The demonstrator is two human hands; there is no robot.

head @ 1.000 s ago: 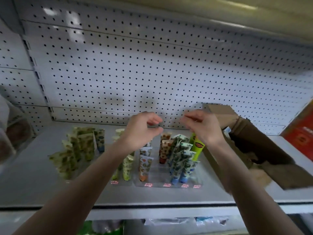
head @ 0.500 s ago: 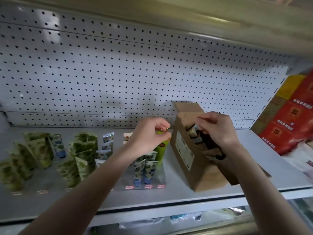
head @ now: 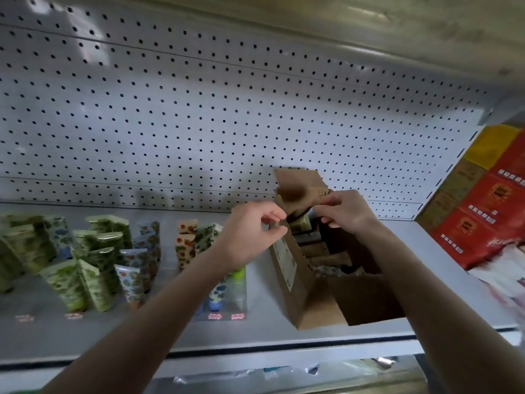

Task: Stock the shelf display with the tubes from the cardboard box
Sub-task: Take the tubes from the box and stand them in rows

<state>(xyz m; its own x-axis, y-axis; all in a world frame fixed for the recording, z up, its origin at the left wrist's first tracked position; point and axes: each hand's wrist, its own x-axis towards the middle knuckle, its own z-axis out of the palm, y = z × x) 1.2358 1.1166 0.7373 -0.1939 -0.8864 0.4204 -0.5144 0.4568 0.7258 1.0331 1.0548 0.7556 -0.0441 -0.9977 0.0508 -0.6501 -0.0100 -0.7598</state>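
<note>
Your left grip (head: 250, 234) has its fingers curled in, with thumb and forefinger right at the top edge of the cardboard box (head: 287, 268). It might be pinching that left wall, but honestly I can't tell. Your right grip (head: 346, 211) is over the open mouth of the box, fingers hooked down inside. Can't tell if it's got a tube or just cardboard, it's too blurry there.

Progress-wise, I'd say you're a fair way in but not done. There are already several rows of tubes (head: 96, 260) on the shelf (head: 255, 334), left of the box, lined up behind little price tags (head: 235, 317). The boxed tubes (head: 301, 223) show there's more to unload, and there's bare shelf behind the rows to take them.

The stocked ones stand cap-down with the flat crimped end up, so the long axis is vertical, though a few lean a bit. Which way the ones in the box point I can't make out.

Off to your right, well apart from the box, are some red cartons (head: 483, 223).
</note>
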